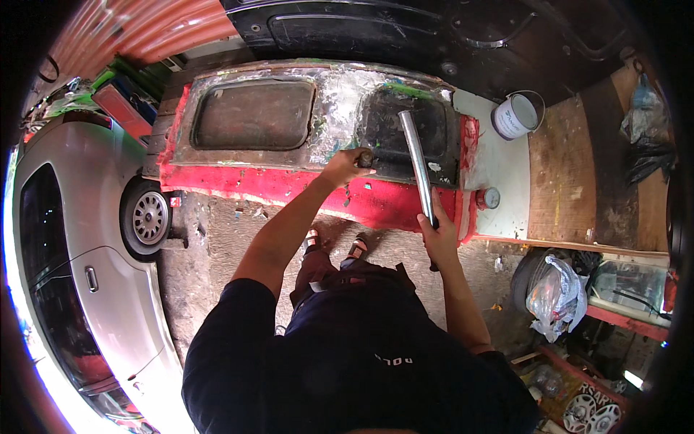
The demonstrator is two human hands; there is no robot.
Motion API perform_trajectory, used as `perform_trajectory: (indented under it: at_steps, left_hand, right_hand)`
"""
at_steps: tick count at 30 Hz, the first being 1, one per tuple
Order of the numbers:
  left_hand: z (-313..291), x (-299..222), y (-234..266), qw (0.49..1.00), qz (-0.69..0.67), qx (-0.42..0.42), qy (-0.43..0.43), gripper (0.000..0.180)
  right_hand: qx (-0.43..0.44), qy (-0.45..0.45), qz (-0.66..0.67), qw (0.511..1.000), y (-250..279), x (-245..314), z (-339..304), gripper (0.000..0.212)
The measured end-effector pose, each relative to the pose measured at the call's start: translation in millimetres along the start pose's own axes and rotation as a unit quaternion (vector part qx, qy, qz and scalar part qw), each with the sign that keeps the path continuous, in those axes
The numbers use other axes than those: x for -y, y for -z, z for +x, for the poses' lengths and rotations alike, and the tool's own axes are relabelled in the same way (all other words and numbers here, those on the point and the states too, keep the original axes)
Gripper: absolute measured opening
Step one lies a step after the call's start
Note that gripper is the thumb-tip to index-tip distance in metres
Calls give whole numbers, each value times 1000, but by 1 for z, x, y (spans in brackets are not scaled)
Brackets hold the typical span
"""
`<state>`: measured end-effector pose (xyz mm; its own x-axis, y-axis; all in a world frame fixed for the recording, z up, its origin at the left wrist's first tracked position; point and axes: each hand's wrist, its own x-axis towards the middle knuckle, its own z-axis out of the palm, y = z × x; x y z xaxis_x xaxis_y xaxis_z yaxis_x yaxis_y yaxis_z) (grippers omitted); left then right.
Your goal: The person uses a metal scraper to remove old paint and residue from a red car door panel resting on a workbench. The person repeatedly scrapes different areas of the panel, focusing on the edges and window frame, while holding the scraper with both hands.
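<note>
My right hand (pixel 439 237) is closed round the dark handle of a long, silvery metal bar (pixel 417 155). The bar points away from me, its far end over the dark recess on the right of a worn metal panel (pixel 336 108). A dark, round-ended piece (pixel 366 156) sits in my left hand (pixel 343 169), whose fingers are wrapped round it near the panel's front edge. The panel, with patchy white and bare paint, lies flat on a red cloth (pixel 282 186). Its left recess (pixel 253 116) is brownish and rectangular with rounded corners.
A silver car (pixel 94 217) stands on the left. On the bench's right are a white pail (pixel 515 117) with a wire handle and a small tin (pixel 488 198). Plastic bags (pixel 553 296), a tyre and wheel covers (pixel 591 416) lie at lower right. A black vehicle panel (pixel 347 32) rises behind.
</note>
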<state>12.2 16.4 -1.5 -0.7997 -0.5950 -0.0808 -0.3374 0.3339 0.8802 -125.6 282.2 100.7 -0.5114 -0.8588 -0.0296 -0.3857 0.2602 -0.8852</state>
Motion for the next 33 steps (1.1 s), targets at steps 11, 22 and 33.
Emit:
perform_trajectory:
  at_steps: [11, 22, 33]
  left_hand:
    - [-3, 8, -8, 998, -35, -49, 22, 50]
    - [-7, -5, -12, 993, -63, -93, 16, 40]
    - [-10, -1, -17, 998, -46, -53, 5, 48]
  right_hand:
    - [-9, -37, 39, 999, -1, -16, -8, 63]
    - [-5, -105, 83, 991, -1, -12, -16, 64]
    - [-4, -130, 97, 987, 1, -15, -20, 63]
